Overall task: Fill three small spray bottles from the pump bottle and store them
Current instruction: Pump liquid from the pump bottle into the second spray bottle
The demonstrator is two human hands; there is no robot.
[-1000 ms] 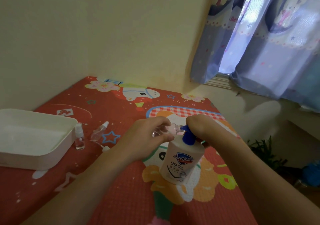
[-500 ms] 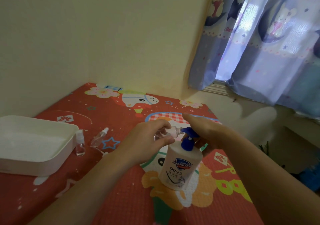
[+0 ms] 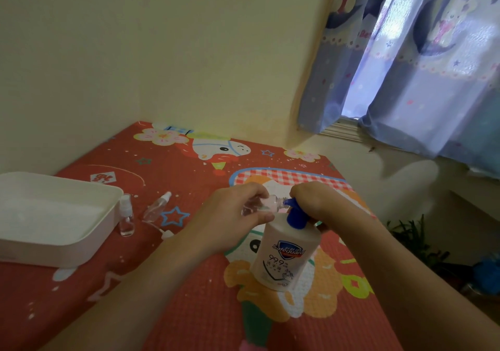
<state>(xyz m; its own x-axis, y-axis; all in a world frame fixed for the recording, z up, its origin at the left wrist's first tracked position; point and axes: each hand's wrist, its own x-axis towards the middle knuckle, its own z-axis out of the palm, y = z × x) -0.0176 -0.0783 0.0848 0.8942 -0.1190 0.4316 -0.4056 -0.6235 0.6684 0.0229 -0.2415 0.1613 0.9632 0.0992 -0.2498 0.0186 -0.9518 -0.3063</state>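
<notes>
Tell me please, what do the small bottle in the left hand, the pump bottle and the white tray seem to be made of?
Small bottle: clear plastic, probably; the mat shows through it.
Pump bottle: white, semi-opaque plastic with a printed label and a glossy blue pump head.
White tray: matte plastic, by its rounded moulded rim; it could be something else.
</notes>
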